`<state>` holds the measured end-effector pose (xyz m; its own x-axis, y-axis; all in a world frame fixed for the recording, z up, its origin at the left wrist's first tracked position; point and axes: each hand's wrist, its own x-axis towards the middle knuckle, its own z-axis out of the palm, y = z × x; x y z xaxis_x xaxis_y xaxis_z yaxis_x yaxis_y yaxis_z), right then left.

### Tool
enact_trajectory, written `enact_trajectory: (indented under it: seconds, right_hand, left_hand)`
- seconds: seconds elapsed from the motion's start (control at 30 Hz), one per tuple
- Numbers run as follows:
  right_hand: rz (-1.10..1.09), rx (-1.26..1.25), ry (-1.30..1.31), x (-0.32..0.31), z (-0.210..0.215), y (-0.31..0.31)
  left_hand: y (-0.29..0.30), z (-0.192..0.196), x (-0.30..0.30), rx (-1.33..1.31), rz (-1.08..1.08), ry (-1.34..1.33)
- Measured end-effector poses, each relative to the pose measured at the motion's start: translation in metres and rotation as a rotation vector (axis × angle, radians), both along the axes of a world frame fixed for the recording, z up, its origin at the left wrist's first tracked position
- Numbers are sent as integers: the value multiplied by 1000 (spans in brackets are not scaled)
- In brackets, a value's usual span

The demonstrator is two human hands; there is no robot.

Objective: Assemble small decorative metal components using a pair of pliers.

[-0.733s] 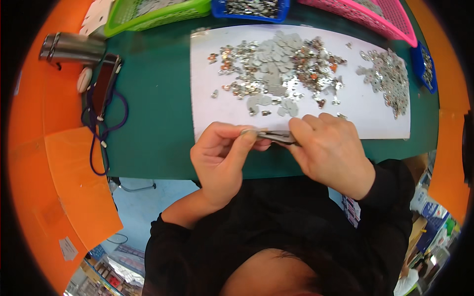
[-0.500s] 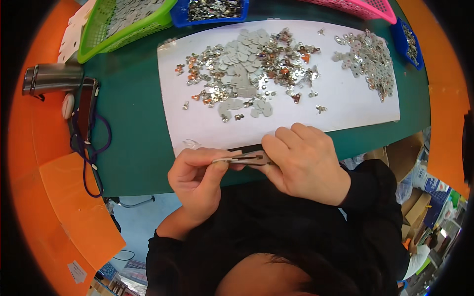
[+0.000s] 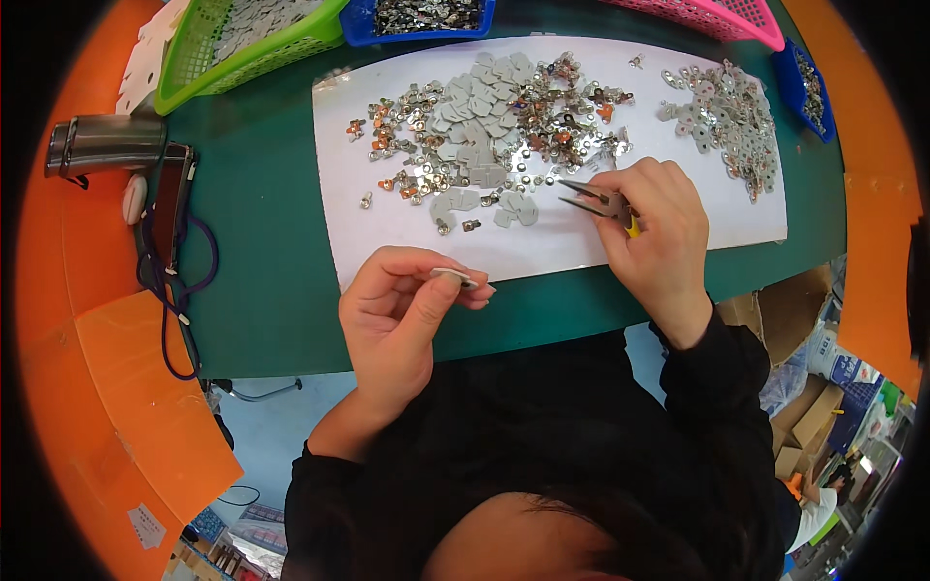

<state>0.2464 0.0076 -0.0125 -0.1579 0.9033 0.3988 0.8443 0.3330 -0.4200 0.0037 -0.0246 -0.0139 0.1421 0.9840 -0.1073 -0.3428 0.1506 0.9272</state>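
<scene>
My left hand pinches a small flat grey plate between thumb and fingers, above the table's near edge. In my right hand is a pair of long-nosed pliers with a bit of yellow handle showing. Their jaws stand apart with nothing between them, pointing left toward the loose parts. A heap of grey plates lies on the white sheet. Around it are scattered small shiny metal fittings, some of them copper-coloured. A separate pile of parts lies at the sheet's right.
A green basket, a blue tray and a pink basket line the far edge, with another blue tray at the right. A steel mug and a phone with a dark cord are at the left.
The pliers have come away from the plate in my left hand. My right hand has moved up and right with them, their jaws now spread. My left hand keeps the plate, slightly higher.
</scene>
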Motion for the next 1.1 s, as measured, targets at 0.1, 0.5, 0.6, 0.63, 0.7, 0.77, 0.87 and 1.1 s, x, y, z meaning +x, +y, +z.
enact_trajectory:
  seconds: [0.1, 0.5, 0.6, 0.63, 0.7, 0.77, 0.87, 1.1]
  right_hand:
    - [95, 22, 27, 7, 1, 1]
    - [380, 314, 467, -25, 5, 0]
    - [399, 408, 453, -30, 2, 3]
    - [406, 450, 455, -30, 1, 4]
    - [402, 484, 428, -33, -1, 5]
    - [393, 515, 403, -33, -1, 7]
    - [389, 544, 376, -34, 0, 6]
    - [359, 522, 411, -37, -3, 7]
  left_hand:
    - [2, 2, 0, -28, -28, -41]
    - [22, 1, 17, -714, -471, -830]
    - [20, 6, 16, -800, -431, -798]
    - [19, 5, 15, -797, -431, -798]
    - [18, 1, 14, -766, -473, -912]
    - [20, 3, 14, -770, -474, -916]
    - [20, 2, 15, -777, -485, -941]
    - [20, 3, 18, -742, -435, -905]
